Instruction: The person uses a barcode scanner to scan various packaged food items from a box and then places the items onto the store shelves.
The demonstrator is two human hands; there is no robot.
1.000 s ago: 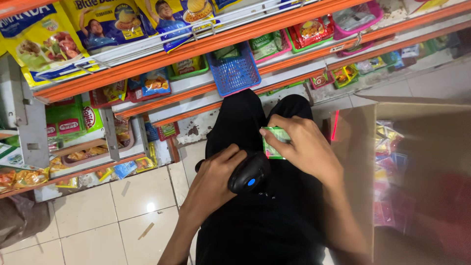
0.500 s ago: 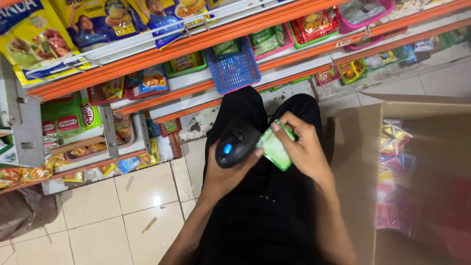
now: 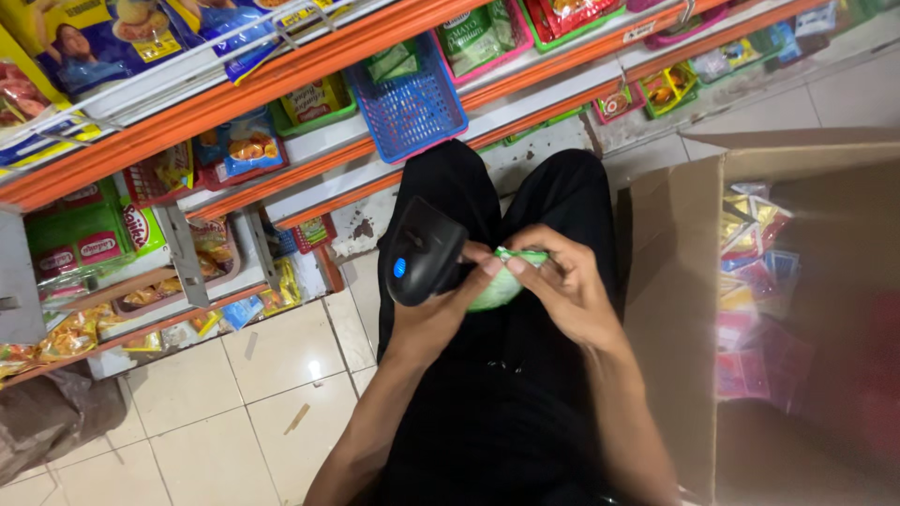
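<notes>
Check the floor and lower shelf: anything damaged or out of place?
Yes. Small scraps lie loose on the floor tiles, and the shelf base panel behind the knees is chipped and stained. The left hand holds the scanner.

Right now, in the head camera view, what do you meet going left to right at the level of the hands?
White tiled floor → black handheld scanner with a blue light in the left hand → small green sachet → right hand → open brown cardboard box → colourful sachets inside it.

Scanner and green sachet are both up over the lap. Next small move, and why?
Probably flatten the green sachet: it looks bent between the right hand and left hand, whose black scanner sits beside it, nose aimed away.
</notes>
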